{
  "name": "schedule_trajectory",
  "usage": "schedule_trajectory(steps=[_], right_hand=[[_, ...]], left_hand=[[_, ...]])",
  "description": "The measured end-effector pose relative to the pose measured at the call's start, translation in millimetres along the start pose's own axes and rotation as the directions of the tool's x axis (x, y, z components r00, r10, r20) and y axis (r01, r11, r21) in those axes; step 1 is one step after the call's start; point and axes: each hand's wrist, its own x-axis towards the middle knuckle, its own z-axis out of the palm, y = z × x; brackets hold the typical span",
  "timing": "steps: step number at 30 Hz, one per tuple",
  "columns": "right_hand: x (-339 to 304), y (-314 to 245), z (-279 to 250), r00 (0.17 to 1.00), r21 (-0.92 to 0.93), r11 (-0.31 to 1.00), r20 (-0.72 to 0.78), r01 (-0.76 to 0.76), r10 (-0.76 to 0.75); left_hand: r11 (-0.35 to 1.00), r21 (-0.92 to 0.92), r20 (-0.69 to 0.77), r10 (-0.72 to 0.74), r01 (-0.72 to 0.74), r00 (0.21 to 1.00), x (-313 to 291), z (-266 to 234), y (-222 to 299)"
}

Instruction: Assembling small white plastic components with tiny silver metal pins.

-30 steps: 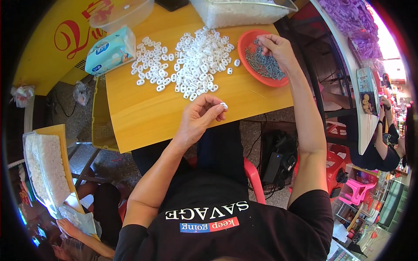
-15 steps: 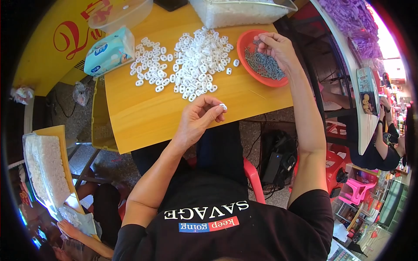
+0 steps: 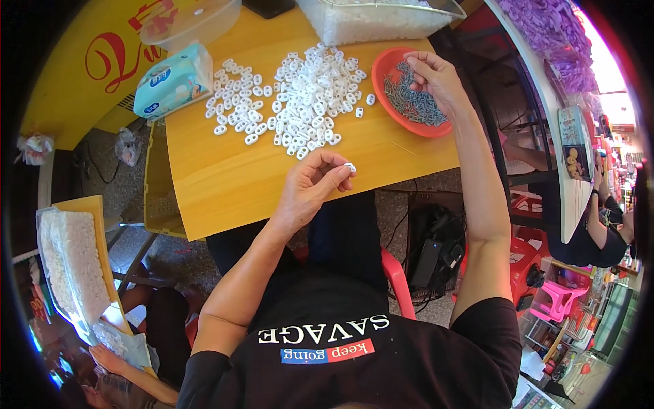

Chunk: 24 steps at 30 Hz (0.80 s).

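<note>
My left hand (image 3: 315, 185) is above the near edge of the yellow table, thumb and fingers pinched on a small white plastic piece (image 3: 350, 168). Over a round red bowl (image 3: 379, 76) of grey screws (image 3: 417, 102) hovers my right hand (image 3: 434, 80). Its fingers are curled with the tips close together, and whatever they may hold is too small to make out. White two-holed plastic pieces (image 3: 313, 95) lie heaped in mid-table. A looser group of the same pieces (image 3: 237, 102) spreads to their left.
A blue-green tissue pack (image 3: 174, 80) stands at the table's left, by a clear plastic tub (image 3: 194, 24). Behind the heap is a large clear bin (image 3: 381, 22) of white pieces. A thin stick (image 3: 403, 148) lies near the bowl. Other people work at left and right.
My right hand's fingertips have shifted slightly over the screws in the bowl. My left hand keeps its pinch on the white piece in nearly the same spot.
</note>
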Motion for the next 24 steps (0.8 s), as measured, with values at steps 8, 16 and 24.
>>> schedule_trajectory(steps=[8, 16, 24], right_hand=[[1, 2, 2, 0.999, 0.094, 0.995, 0.026, 0.038, -0.041], [-9, -4, 4, 1.000, 0.190, 0.982, 0.000, 0.014, -0.014], [-68, -29, 53, 0.993, 0.516, 0.856, 0.100, -0.005, -0.055]], left_hand=[[1.000, -0.001, -0.001, -0.004, 0.004, 1.000, 0, 0, 1], [1.000, -0.005, -0.004, 0.014, -0.014, 1.000, 0, 1, 2], [0.995, -0.089, -0.051, 0.038, -0.042, 0.998, 1, -3, 1]])
